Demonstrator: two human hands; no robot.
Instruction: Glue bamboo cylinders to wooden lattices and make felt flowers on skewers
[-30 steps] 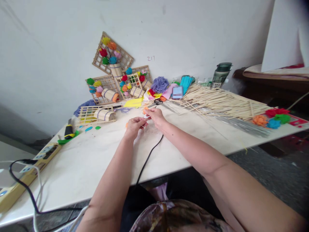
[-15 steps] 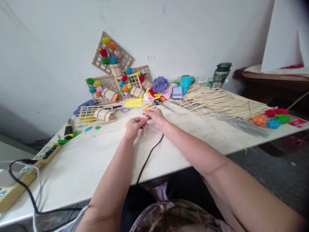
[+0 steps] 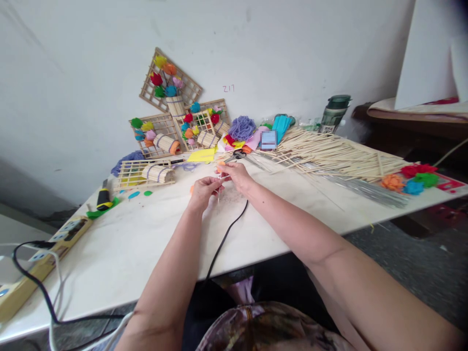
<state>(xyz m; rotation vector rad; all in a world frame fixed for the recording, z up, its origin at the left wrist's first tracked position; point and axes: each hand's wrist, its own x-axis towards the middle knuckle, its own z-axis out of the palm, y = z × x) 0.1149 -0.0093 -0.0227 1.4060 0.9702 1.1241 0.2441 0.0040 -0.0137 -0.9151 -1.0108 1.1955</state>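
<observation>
Over the middle of the table my left hand (image 3: 204,191) and my right hand (image 3: 237,176) meet, with thumbs and fingers pinched close together. A thin pale wire-like stem (image 3: 219,196) runs down between the fingertips, and my left hand is closed on it. Just above my right fingertips shows a small orange piece (image 3: 220,166), like felt or paper, pinched there; the fingers hide most of it. Another bit of orange (image 3: 192,189) peeks out beside my left hand, on the table. A black cord (image 3: 228,231) lies below the hands.
Stick lattices with coloured flowers (image 3: 175,97) lean on the wall. Bamboo sticks (image 3: 336,153) and silver wires (image 3: 373,190) lie to the right. Purple yarn (image 3: 242,128) and scissors (image 3: 239,154) are behind the hands. A utility knife (image 3: 104,197) and power strip (image 3: 58,248) are at left.
The hands stay in nearly the same place. Only the fingertips and the orange piece at my right hand have shifted slightly.
</observation>
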